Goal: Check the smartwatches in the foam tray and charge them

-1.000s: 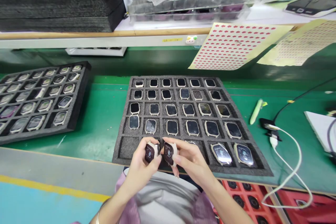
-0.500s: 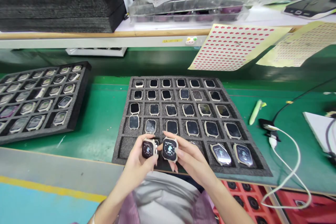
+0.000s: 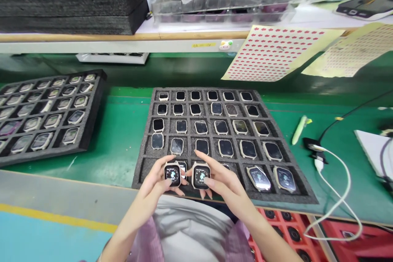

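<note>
My left hand [image 3: 156, 184] is closed round a smartwatch case [image 3: 172, 174] without a strap, its lit screen showing a round dial. A second such smartwatch [image 3: 201, 175], also lit, is gripped in my right hand [image 3: 222, 178], with the thumb over the lower right of its screen. Both watches are held side by side, faces up, above the front row of a dark foam tray [image 3: 144, 151]. Several strapless watches lie in the tray's compartments, mostly with dark screens. Another watch [image 3: 183, 168] shows partly behind the one in my left hand.
A second foam tray of watches [image 3: 89, 131] lies tilted at left. To the right are a green pen-like tool [image 3: 299, 131] and a white cable [image 3: 348, 188]. Red trays [image 3: 284, 223] sit below the table edge. Sticker sheets [image 3: 279, 53] hang from the shelf, where black foam is stacked [image 3: 67, 4].
The watch in my left hand has turned to face me more squarely, and its dial is now lit clearly. Both hands have shifted slightly, and the right watch sits more upright.
</note>
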Demonstrator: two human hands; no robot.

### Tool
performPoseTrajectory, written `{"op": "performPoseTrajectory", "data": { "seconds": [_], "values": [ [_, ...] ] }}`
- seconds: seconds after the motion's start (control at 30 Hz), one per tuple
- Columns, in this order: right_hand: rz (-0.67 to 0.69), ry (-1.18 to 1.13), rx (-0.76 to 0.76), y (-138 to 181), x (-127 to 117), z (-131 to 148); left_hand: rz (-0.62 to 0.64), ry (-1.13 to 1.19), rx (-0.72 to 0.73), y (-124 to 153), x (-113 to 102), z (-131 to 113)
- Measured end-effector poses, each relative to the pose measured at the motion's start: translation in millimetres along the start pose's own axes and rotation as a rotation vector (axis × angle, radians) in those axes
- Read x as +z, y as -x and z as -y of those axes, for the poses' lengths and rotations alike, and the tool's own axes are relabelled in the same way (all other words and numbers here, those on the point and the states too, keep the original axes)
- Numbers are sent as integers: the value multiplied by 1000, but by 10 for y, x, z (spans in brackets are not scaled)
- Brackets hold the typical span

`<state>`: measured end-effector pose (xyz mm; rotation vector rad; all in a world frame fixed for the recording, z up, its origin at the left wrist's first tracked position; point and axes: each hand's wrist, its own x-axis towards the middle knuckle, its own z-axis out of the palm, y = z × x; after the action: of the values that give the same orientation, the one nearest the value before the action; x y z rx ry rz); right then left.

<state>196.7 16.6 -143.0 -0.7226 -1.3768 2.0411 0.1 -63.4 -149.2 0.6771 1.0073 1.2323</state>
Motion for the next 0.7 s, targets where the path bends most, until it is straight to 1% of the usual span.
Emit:
{"op": "performPoseTrajectory", "data": {
  "seconds": [0.23,0.43,0.5,0.6,0.7],
  "values": [
    [-46,62,8,3,37,21,-1,-23,-3,11,14,-11],
    [-99,118,2,-3,83,-24,8,-76,-1,26,36,-42],
    [-76,178,-15,4,87,-30,12,-87,3,34,33,-55],
    [24,313,-35,24,64,-3,9,-87,9,50,5,-73],
    [77,510,-52,38,15,59,3,-76,39,56,-38,-91]
  ]
}}
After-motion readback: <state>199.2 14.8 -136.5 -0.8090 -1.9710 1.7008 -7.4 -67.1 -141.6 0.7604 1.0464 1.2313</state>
